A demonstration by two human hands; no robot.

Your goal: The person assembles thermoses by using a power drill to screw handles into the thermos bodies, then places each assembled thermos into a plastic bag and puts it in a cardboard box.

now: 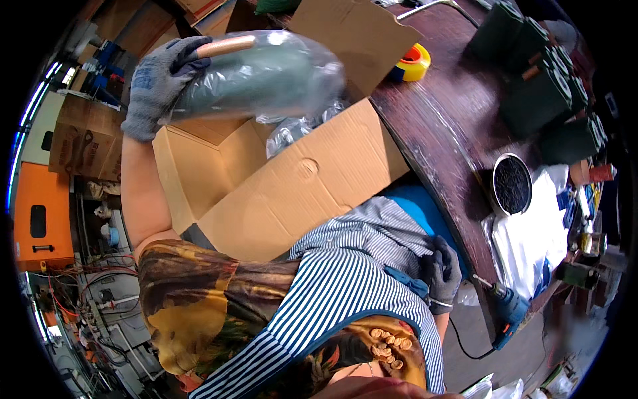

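My left hand (161,83), in a grey knit glove, is closed round the tan handle (226,46) of a dark green rounded canister (246,83) in a clear plastic bag. It holds the canister on its side above an open cardboard box (299,183). Crumpled clear plastic (287,136) shows inside the box; what it wraps cannot be made out. Lower right, beside the table edge and my striped apron, hangs my right hand (443,274), also gloved. Its fingers are loosely bent and apart, with nothing visible in them.
Several dark green canisters (535,100) stand at the far right of the dark table (442,126). A yellow tape roll (413,63), a round tin of black pieces (512,185), white bags (531,233) and a corded blue power screwdriver (508,309) are there too. An orange cabinet (43,216) stands left.
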